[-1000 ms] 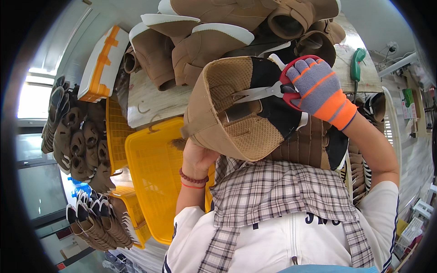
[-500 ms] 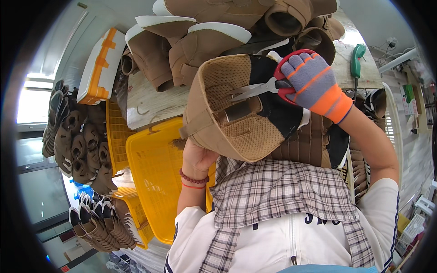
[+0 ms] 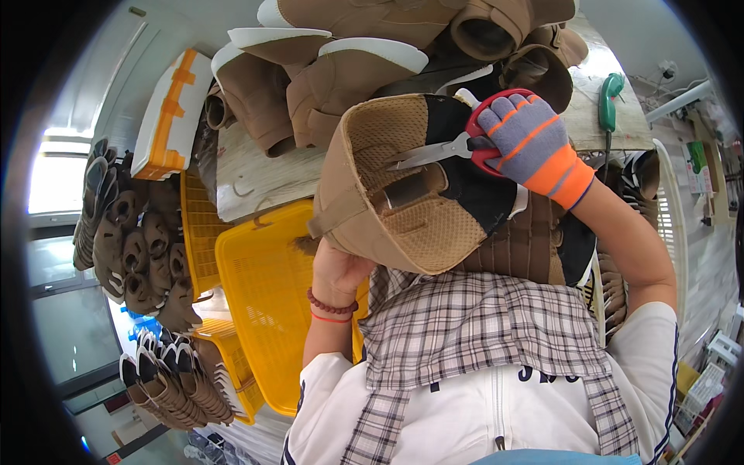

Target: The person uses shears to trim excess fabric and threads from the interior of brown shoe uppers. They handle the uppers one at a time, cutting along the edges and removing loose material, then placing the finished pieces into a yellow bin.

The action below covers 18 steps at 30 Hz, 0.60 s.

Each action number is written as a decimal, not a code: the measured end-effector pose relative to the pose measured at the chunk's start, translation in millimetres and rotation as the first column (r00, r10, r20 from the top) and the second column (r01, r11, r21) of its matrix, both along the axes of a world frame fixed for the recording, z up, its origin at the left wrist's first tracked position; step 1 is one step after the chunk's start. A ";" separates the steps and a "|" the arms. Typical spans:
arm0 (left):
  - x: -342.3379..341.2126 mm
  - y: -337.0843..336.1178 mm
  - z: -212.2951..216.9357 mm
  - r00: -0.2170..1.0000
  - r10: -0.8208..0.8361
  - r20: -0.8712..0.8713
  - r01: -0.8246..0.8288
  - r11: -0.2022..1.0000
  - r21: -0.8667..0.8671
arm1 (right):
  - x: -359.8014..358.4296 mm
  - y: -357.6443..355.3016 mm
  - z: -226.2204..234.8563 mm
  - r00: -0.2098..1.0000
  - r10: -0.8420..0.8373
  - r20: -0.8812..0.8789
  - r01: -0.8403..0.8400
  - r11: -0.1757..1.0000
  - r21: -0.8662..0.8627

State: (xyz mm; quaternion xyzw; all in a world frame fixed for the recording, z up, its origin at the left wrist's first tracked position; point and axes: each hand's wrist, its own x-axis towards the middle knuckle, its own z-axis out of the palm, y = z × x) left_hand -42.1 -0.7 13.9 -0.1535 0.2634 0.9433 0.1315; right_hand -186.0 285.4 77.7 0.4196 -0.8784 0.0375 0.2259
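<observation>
A brown boot upper (image 3: 338, 194) with a tan mesh lining and a black section inside is held in front of my body, its opening facing up. My left hand (image 3: 341, 267) grips its lower left side from beneath, most fingers hidden behind the upper. In a grey and orange knit glove, my right hand (image 3: 530, 139) is closed around the red handles of a pair of scissors (image 3: 446, 149). The blades reach inside the upper, over the lining. Below the upper, more brown stitched pieces (image 3: 511, 246) lie by my checked apron (image 3: 480, 318).
Brown boot uppers with white edges (image 3: 353, 81) are heaped on the table (image 3: 240, 182) ahead. A yellow crate (image 3: 256, 310) stands at my left, near hanging bunches of uppers (image 3: 143, 240). A green handheld tool (image 3: 609, 105) is at the table's right. A taped white foam box (image 3: 167, 116) stands far left.
Almost nothing differs. The boot upper's left side has shifted very slightly to the right; the scissors stay inside it, and both hands keep their hold.
</observation>
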 end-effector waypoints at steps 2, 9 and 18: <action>0.0 3.0 6.4 0.998 0.023 0.050 -0.025 0.999 0.046 | 1.2 4.4 -3.7 1.000 -0.022 0.005 0.022 1.000 0.016; 0.3 2.3 3.5 0.999 0.006 0.031 -0.008 0.998 0.069 | -8.8 35.5 -1.1 0.998 -0.065 0.019 0.066 0.994 -0.086; -4.2 2.6 -4.3 1.000 -0.001 -0.021 0.001 1.000 -0.001 | -13.7 32.4 2.7 0.989 0.019 -0.144 -0.006 0.995 0.095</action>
